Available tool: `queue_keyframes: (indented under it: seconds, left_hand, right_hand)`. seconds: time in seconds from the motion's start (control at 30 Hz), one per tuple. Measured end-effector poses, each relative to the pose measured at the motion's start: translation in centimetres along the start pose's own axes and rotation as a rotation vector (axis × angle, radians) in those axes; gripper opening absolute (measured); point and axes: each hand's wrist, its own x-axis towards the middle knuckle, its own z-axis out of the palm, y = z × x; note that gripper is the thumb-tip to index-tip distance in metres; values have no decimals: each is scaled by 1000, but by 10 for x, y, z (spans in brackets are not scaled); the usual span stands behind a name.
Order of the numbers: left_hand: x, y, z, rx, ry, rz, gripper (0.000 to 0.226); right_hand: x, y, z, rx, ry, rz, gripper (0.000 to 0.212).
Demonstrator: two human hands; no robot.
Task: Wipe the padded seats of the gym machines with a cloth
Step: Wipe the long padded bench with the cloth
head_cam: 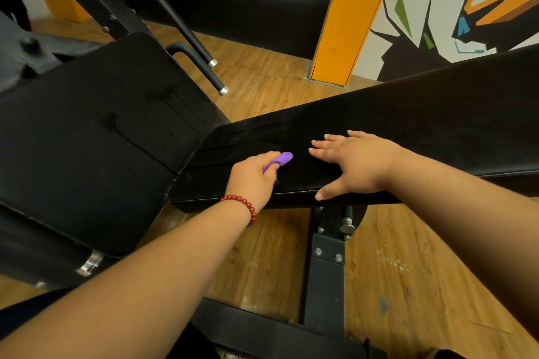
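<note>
On the black padded seat (pixel 408 114), running from the middle toward two o'clock, the left hand (pixel 252 176) grips a small purple object (pixel 282 159), cloth or not I cannot tell, while at its three o'clock the right hand (pixel 354 162) lies flat, fingers spread.

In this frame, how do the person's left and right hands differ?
The left hand curls round a purple object; the right hand lies flat with fingers spread, holding nothing visible. The left wrist wears a red bead bracelet; the right wrist is bare. Both are over the same long black pad.
</note>
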Motion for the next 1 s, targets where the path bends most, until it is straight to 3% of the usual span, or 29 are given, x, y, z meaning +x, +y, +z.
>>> queue_keyframes:
  seconds: [0.2, 0.47, 0.73, 1.0]
  left_hand:
    - [2, -21, -10, 22, 86, -87, 35]
    - [-6, 5, 6, 18, -11, 109, 37]
    - [2, 2, 4, 105, 36, -30, 37]
    - [-1, -12, -2, 108, 127, -168, 35]
  right_hand:
    - [1, -2, 2, -54, 8, -41, 88]
    - [4, -5, 2, -59, 1, -77, 82]
    - [5, -9, 4, -29, 13, -129, 76]
    - [34, -39, 0, 54, -8, -154, 90]
